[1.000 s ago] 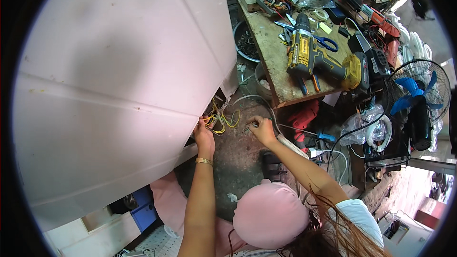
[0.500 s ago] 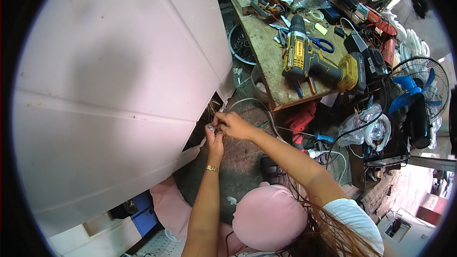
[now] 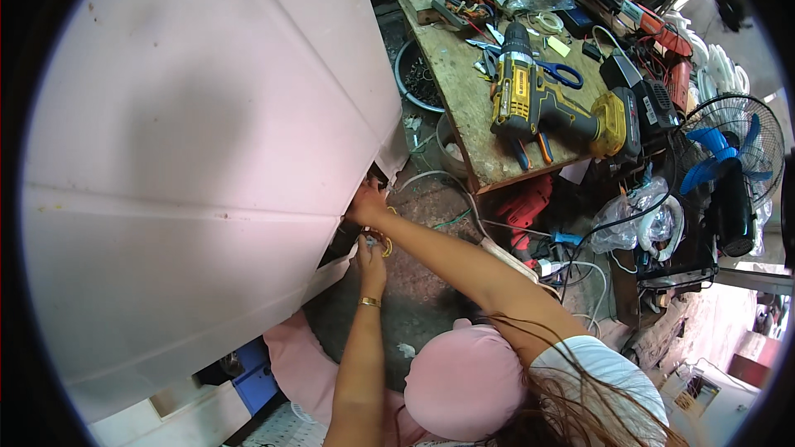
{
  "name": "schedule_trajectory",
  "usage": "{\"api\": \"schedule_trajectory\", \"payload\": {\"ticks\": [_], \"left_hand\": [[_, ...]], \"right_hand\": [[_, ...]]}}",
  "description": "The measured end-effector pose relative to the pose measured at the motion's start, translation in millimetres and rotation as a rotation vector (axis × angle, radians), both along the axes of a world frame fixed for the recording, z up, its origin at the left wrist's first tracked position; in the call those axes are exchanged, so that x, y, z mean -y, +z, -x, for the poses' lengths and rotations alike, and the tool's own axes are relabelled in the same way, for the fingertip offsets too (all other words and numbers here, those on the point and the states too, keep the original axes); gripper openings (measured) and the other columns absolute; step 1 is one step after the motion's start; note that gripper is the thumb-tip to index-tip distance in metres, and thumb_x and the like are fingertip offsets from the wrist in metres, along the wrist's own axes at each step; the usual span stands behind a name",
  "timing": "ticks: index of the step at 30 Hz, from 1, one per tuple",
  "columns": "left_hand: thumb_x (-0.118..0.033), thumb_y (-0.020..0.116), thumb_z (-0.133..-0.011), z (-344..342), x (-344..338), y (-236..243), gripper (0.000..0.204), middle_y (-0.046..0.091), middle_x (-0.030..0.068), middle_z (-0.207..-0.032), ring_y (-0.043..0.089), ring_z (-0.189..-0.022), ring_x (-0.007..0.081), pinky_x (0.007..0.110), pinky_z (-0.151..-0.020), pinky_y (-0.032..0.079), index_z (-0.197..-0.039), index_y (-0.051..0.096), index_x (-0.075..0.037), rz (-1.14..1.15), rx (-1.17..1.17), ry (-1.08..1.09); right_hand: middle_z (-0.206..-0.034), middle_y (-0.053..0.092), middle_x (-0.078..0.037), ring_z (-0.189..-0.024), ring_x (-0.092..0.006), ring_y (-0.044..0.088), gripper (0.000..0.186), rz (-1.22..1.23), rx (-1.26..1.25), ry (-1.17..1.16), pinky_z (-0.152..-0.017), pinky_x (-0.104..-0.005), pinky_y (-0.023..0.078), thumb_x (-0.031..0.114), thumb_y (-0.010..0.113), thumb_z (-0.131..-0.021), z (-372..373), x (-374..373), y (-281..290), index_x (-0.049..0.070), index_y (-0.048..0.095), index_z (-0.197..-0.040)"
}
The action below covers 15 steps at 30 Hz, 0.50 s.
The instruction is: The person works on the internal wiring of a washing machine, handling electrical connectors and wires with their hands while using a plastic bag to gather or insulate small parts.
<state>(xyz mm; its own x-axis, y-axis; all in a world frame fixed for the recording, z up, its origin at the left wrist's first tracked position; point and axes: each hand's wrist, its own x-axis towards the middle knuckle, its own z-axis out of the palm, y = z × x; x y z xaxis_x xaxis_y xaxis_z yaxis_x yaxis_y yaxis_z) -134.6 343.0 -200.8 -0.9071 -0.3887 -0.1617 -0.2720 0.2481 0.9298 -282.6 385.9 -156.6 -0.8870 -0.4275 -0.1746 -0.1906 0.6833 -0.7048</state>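
While a large whitish panel [image 3: 207, 157] fills the left side of the view, a dark opening [image 3: 342, 240] shows at its lower right edge, near the centre. Just outside it, the person's left hand [image 3: 373, 265], with a gold-coloured band [image 3: 369, 302] at the wrist, pinches a small pale piece [image 3: 372, 241] between thumb and fingers; yellow wires [image 3: 387, 246] curve just beside it on the right. Above, the right hand [image 3: 365, 204] is at the panel's edge, its fingertips partly hidden, so whether they grip anything cannot be told. A wooden tabletop [image 3: 455, 66], upper right, carries a yellow and black drill [image 3: 516, 95] and blue-handled scissors [image 3: 559, 64]. At the far right stands a fan [image 3: 727, 153] with blue blades.
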Motion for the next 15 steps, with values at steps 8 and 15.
{"api": "schedule_trajectory", "payload": {"ticks": [8, 15], "left_hand": [[-0.015, 0.049, -0.097, 2, 26, -11, 0.014, 0.059, 0.0039, -0.1, 0.057, -0.095, 0.0173, 0.032, -0.084, 0.044, -0.102, 0.056, -0.004, -0.52, -0.206, 0.348], [-0.017, 0.052, -0.096, 65, 2, 21, 0.014, 0.058, 0.0078, -0.098, 0.058, -0.116, 0.0265, 0.042, -0.105, 0.043, -0.094, 0.054, -0.004, -1.173, -0.396, 0.469]], "right_hand": [[-0.061, 0.056, -0.004, -0.054, -0.0145, 0.058, 0.02, 1.287, 0.747, -0.47, -0.059, -0.0293, 0.052, 0.018, 0.057, -0.096, -11, -129, -11, 0.0, 0.064, -0.091], [-0.063, 0.055, 0.002, -0.057, -0.0074, 0.052, 0.011, 1.277, 0.766, -0.357, -0.055, -0.0228, 0.042, 0.016, 0.062, -0.097, -36, -215, 35, 0.004, 0.063, -0.096]]}}
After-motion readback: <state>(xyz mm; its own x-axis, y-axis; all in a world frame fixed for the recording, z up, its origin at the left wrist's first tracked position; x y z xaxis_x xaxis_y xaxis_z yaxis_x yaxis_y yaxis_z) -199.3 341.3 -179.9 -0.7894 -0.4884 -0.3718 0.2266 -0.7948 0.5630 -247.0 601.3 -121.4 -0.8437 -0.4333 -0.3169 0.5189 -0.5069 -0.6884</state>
